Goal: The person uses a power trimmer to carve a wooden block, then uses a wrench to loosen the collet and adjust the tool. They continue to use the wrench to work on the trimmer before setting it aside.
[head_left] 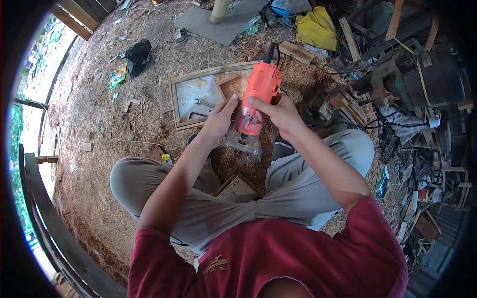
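Observation:
An orange hand router (pixel 260 89) with a clear plastic base (pixel 243 144) is held up in front of me, its black cord leaving the top. My right hand (pixel 279 112) grips the orange body from the right. My left hand (pixel 218 119) holds the lower left side, fingers against the body just above the clear base. I sit with my knees spread, in grey trousers, over a sawdust-covered floor.
A shallow wooden-framed tray (pixel 189 92) lies on the ground beyond the router, with a wrench (pixel 204 103) and a carved wooden piece (pixel 232 85) in it. A small wood frame (pixel 237 188) lies between my legs. Machinery and scrap wood (pixel 397 74) crowd the right side.

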The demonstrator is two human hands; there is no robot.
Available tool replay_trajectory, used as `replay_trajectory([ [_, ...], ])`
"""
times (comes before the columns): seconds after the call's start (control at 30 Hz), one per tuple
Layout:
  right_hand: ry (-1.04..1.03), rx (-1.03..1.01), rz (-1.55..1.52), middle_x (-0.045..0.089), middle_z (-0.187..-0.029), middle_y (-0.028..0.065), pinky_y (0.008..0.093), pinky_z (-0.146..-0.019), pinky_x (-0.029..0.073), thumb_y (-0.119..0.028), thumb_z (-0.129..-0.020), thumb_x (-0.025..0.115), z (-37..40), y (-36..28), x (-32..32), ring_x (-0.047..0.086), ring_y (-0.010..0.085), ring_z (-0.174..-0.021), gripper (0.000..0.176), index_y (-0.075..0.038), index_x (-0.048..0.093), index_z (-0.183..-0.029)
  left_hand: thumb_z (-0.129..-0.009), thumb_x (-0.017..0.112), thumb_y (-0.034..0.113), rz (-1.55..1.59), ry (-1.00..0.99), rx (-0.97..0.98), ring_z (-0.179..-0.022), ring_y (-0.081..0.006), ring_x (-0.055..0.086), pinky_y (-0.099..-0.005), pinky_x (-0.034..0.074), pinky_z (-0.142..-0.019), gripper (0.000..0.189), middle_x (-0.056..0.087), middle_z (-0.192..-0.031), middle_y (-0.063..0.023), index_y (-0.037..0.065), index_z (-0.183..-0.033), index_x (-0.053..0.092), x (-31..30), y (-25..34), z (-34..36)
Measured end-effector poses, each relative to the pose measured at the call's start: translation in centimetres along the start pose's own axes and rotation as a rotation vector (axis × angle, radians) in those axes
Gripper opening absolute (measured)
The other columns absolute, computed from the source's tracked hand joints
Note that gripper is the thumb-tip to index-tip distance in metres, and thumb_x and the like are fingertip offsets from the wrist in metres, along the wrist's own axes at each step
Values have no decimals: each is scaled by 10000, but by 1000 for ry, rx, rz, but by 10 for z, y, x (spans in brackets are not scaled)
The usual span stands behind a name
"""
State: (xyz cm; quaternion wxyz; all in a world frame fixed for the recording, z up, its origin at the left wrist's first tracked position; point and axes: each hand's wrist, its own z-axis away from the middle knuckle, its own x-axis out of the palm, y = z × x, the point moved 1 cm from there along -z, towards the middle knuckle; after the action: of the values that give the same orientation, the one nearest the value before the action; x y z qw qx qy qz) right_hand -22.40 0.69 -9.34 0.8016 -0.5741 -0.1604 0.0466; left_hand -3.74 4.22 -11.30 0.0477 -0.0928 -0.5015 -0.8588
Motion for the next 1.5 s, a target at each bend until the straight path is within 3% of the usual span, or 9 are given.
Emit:
replay_trajectory([
  [0.23,35,-121,112,678,-1167,103,328,-869,553,-208,-813,890,-1,-2,1,668,161,-1016,560,20,595,-1230,-1121,301,500,80,-100,47,-1080,-153,647,-339,513,-995,595,685,-1168,-82,18,-1341,571,6,-11,-3],
  [0.53,-13,-3,185,691,-1153,80,311,-907,532,-205,-852,856,-3,3,1,660,146,-1054,472,-10,649,-1229,-1114,184,545,132,-177,105,-931,-170,699,-352,583,-886,655,696,-1078,-98,37,-1331,537,10,-32,-8],
  [0.73,28,-112,469,694,-1142,164,358,-912,528,-445,-794,872,-5,3,-2,671,224,-1041,669,63,653,-1170,-1096,189,592,153,-135,37,-1006,-177,692,-375,577,-923,680,692,-1115,-86,70,-1351,542,9,-34,0],
  [0.93,-17,-86,555,723,-1052,155,362,-856,519,-507,-915,723,-7,-6,-1,680,224,-979,580,48,695,-1080,-1076,246,631,271,-104,45,-1018,-203,711,-400,593,-923,692,699,-1147,-103,74,-1352,550,0,-36,2],
  [1.03,-30,10,459,706,-1029,69,328,-859,484,-487,-995,626,-12,-5,-4,616,150,-960,489,-11,708,-1067,-1070,291,635,307,-74,61,-969,-216,727,-396,611,-879,689,709,-1116,-113,59,-1321,572,-14,-34,-5],
  [1.27,-37,-404,956,725,-972,142,384,-803,548,-254,-936,693,-31,53,2,708,330,-917,237,-63,703,-1075,-1064,368,622,255,-31,107,-855,-204,740,-363,628,-767,666,727,-1038,-116,26,-1232,614,-48,-4,-16],
  [1.3,-21,-375,1013,705,-975,95,429,-834,510,-183,-889,724,-29,55,12,688,309,-937,179,-88,718,-1041,-1067,354,621,254,-31,93,-843,-203,739,-358,629,-761,672,724,-1031,-115,21,-1217,617,-51,0,-15],
  [1.4,4,-737,1198,666,-965,63,460,-859,446,-175,-870,722,-28,71,27,651,284,-959,106,-127,723,-964,-1063,368,624,286,-105,74,-821,-204,737,-354,629,-739,667,721,-1014,-115,24,-1213,617,-60,8,-12],
  [1.5,-101,-795,1375,613,-1009,50,479,-901,374,-217,-858,721,-41,83,33,578,263,-1013,112,-149,725,-947,-1067,379,608,314,-128,70,-816,-199,734,-358,628,-739,639,720,-1004,-105,35,-1221,617,-58,18,-3],
])
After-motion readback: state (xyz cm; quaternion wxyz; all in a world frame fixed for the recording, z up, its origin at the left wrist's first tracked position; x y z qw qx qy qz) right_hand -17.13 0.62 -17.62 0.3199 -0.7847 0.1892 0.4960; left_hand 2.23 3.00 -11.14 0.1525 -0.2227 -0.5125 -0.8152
